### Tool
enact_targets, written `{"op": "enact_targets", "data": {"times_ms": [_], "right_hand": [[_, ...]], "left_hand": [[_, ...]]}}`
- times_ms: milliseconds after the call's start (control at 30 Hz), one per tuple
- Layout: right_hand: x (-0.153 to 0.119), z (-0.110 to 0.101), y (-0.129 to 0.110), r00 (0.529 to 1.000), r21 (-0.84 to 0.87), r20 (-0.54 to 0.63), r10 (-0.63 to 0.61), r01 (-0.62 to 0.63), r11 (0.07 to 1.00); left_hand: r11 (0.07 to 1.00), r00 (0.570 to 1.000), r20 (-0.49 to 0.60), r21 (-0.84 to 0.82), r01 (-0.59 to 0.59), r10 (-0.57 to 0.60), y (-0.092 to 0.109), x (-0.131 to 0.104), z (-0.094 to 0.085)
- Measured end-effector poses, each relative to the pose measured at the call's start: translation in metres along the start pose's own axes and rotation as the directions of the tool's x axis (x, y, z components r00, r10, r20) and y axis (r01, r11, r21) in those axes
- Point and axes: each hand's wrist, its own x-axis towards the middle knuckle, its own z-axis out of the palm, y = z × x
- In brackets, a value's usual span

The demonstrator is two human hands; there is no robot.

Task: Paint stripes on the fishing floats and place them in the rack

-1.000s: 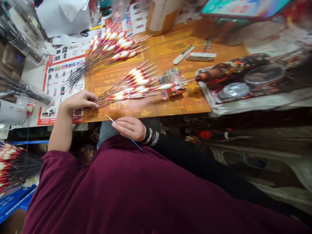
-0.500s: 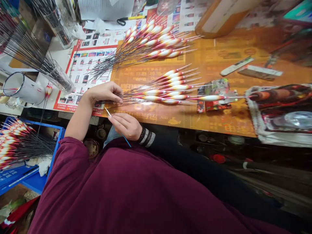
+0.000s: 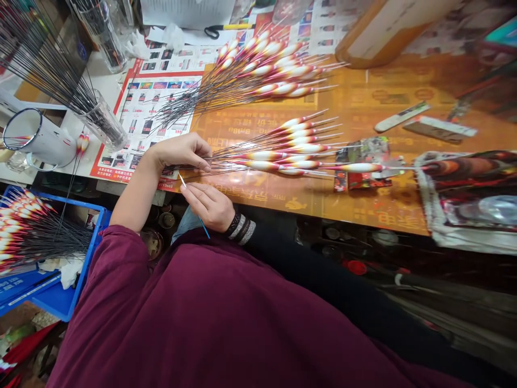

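Note:
My left hand (image 3: 183, 151) is closed over the thin dark stems of several fishing floats (image 3: 299, 148), near the table's front edge. Their red, yellow and white bodies fan out to the right, and one float (image 3: 359, 167) reaches farther than the others. Just below, my right hand (image 3: 210, 207) pinches a thin stick (image 3: 204, 228) with a pointed white tip and a blue tail. Its tip points up toward the left wrist; the fingers hide its middle. Behind my left hand lies a larger bunch of similar floats (image 3: 278, 64).
At left stand a glass of dark rods (image 3: 103, 124) and an enamel mug (image 3: 44, 137). A blue crate (image 3: 99, 226) with more floats sits below. An orange-and-white container (image 3: 388, 32) is at the back; flat strips (image 3: 402, 117) and a white cloth (image 3: 456, 237) lie right.
The view has shifted slightly, so the table's things appear farther right. Both hands keep their grips, and the stick stays in my right hand, close to the left wrist.

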Motion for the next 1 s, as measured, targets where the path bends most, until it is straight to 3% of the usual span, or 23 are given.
{"op": "enact_targets", "data": {"times_ms": [133,533,767,1000], "right_hand": [[0.0007,-0.0004,-0.0009,1.0,-0.042,0.004,-0.018,0.018,0.999],[0.0005,-0.0005,-0.002,0.998,0.001,0.045,0.038,-0.039,0.999],[0.003,-0.0003,-0.0025,1.0,-0.098,0.015,-0.002,0.003,0.995],[0.0025,0.0002,-0.0024,0.998,-0.071,0.057,0.03,-0.026,0.997]], "left_hand": [[1.0,1.0,0.031,0.022,-0.002,0.002,-0.0015,0.0002,-0.0005],[0.999,1.0,-0.023,0.043,0.012,-0.011,-0.0032,-0.0005,0.0],[1.0,0.999,-0.019,0.003,0.031,-0.031,-0.0018,-0.0004,0.0001],[0.999,0.998,-0.049,0.018,0.038,-0.037,0.0013,-0.0011,0.0001]]}}
